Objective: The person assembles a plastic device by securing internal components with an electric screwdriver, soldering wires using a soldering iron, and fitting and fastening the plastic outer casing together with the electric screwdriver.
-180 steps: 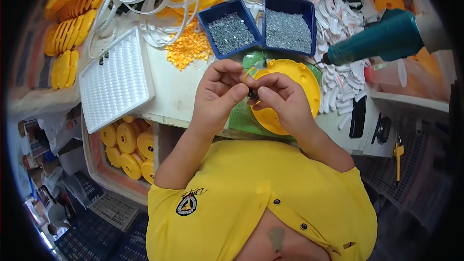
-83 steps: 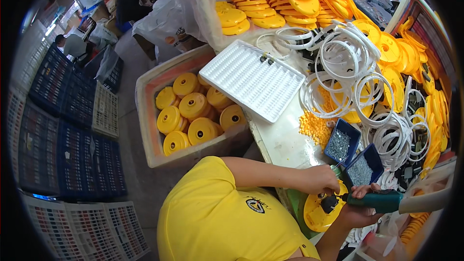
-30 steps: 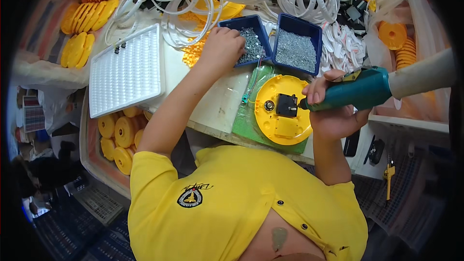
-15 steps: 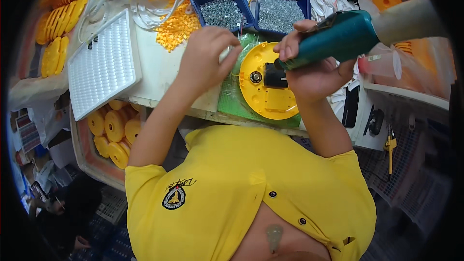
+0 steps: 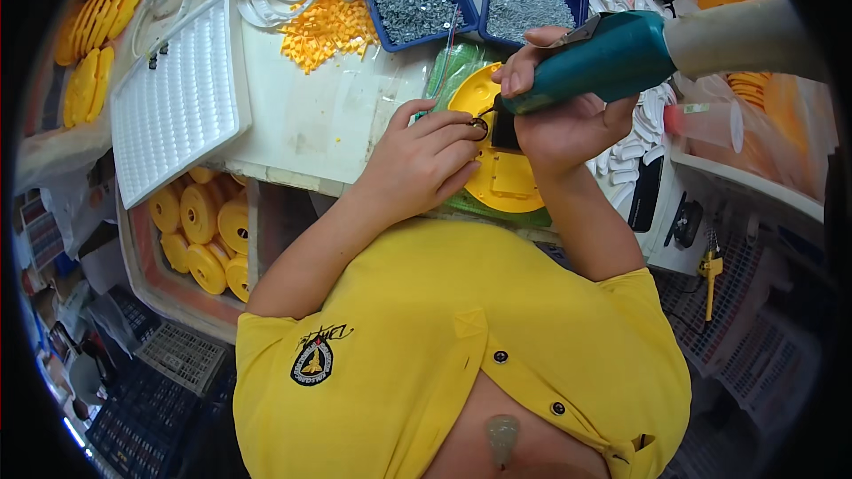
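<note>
1. I'm looking down at the bench: the right hand (image 5: 568, 124) is wrapped around the teal power screwdriver (image 5: 595, 58), fingers curled tight on its body, its tip angled down and left toward the yellow disc (image 5: 506, 186).
2. The left hand (image 5: 422, 164) rests on the disc's left edge, thumb and forefinger pressed together at the driver's tip. I think they pinch a small screw there, but it's too tiny to be sure.
3. The disc lies on a green mat (image 5: 461, 62) at the bench's near edge, partly hidden under both hands, with a black part (image 5: 503, 131) near its middle.
4. To do this step well, I'd judge: hold the driver square to the hole, not leaning, and steady the disc with the left palm so it can't spin.
5. Keep those pinching fingertips clear of the bit once it bites.
6. Behind the disc sit two blue trays of screws (image 5: 417, 4) and (image 5: 530, 4), close by for the left hand.
7. Further left are a white gridded tray (image 5: 177, 98) and a heap of small yellow bits (image 5: 324, 27).
</note>
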A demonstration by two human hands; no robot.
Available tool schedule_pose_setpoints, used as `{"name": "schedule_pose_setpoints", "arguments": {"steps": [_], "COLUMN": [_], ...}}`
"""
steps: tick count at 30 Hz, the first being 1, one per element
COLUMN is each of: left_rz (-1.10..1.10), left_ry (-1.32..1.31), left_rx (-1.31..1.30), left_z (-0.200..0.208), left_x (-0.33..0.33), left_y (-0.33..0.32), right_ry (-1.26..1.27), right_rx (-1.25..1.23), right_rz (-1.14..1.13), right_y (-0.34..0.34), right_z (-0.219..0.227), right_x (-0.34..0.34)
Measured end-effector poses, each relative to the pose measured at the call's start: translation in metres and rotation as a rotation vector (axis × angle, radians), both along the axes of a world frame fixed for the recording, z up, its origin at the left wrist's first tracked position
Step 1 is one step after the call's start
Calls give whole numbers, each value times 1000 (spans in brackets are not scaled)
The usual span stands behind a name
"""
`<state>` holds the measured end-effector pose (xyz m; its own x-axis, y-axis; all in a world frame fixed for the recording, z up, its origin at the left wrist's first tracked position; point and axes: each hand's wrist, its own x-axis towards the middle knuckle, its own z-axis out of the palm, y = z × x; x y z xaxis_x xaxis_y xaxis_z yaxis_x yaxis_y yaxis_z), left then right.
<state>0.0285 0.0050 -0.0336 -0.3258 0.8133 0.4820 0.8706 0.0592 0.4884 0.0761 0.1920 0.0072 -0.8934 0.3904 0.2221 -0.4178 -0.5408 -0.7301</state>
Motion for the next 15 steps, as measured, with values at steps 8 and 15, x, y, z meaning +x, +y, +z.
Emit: {"name": "schedule_pose_setpoints", "arguments": {"steps": [8, 15], "left_rz": [2, 4], "left_ry": [-21, -33], "left_rx": [0, 5], "left_z": [-2, -3], "left_x": [1, 0], "left_y": [1, 1], "right_ry": [26, 46], "right_rx": [-6, 5], "right_rz": [16, -8], "right_y": [-1, -1], "right_z": [-4, -6], "right_x": [1, 1]}}
